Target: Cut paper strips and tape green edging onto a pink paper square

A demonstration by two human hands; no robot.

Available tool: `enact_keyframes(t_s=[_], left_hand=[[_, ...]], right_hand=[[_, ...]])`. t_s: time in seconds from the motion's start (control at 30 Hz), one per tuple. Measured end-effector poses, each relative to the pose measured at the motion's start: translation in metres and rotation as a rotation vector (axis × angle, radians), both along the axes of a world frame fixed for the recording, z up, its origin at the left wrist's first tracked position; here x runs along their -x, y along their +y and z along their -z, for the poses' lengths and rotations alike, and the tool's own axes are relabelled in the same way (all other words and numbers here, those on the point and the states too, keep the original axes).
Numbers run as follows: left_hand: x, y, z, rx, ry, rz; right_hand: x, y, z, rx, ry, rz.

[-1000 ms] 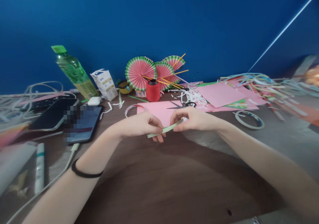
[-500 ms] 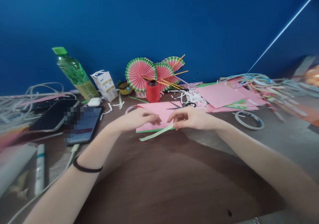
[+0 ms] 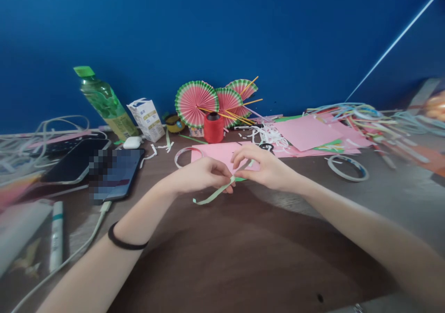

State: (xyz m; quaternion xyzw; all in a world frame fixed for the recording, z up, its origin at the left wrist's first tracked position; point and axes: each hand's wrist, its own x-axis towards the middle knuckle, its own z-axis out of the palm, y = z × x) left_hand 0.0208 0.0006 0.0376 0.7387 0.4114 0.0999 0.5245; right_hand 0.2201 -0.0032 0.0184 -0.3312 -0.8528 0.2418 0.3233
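A narrow pale green paper strip (image 3: pixel 214 195) runs between my hands over the table's middle. My left hand (image 3: pixel 201 176) has its fingertips closed on the strip, and a loose end trails down to the left. My right hand (image 3: pixel 267 168) pinches the part of the strip that curves up on the right. The fingertips partly cover the strip where the hands meet. Behind them lies a pink paper sheet (image 3: pixel 217 151) with a green edge. The scissors (image 3: pixel 267 147) are mostly hidden behind my right hand.
At the back stand pleated pink-and-green paper fans (image 3: pixel 196 103), a red thread spool (image 3: pixel 213 128), a white carton (image 3: pixel 146 118) and a green bottle (image 3: pixel 107 102). Tape rolls (image 3: pixel 347 168) flank my hands. Phones (image 3: pixel 120 176) and a marker (image 3: pixel 56 236) lie left; pink sheets (image 3: pixel 306 133) and paper scraps lie right.
My left hand has moved down and right and now grips the strip, which only my right hand held before. The strip has shifted and bends upward at its right part.
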Motion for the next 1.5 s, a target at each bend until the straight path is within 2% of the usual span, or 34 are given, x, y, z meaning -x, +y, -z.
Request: enact_keyframes(t_s=[0.1,0.27,0.4,0.53,0.77,0.97,1.17,1.4,1.5], left_hand=[[-0.003,-0.001,-0.001,0.056,-0.053,-0.102],[-0.008,-0.005,-0.006,0.025,-0.076,-0.173],[-0.011,-0.009,-0.008,-0.049,-0.057,-0.198],[-0.013,-0.014,-0.008,-0.177,0.002,-0.217],[-0.016,-0.02,-0.009,-0.304,0.065,-0.239],[-0.016,-0.021,-0.006,-0.362,0.09,-0.245],[-0.014,-0.02,-0.005,-0.353,0.058,-0.183],[-0.012,-0.019,-0.012,-0.22,0.034,-0.176],[-0.01,-0.016,-0.016,-0.17,0.043,-0.174]], right_hand=[[0.001,-0.003,-0.001,-0.252,0.006,0.113],[0.005,-0.007,-0.001,-0.375,-0.015,0.137],[0.009,-0.011,0.002,-0.333,0.033,0.116],[0.009,-0.014,0.0,-0.202,0.055,0.115],[0.007,-0.017,-0.007,-0.025,0.07,0.089],[0.007,-0.017,-0.005,-0.109,0.063,0.071],[0.008,-0.017,-0.002,-0.198,0.045,0.03],[0.007,-0.018,-0.005,-0.136,0.045,0.047],[0.004,-0.015,-0.006,-0.108,0.051,0.12]])
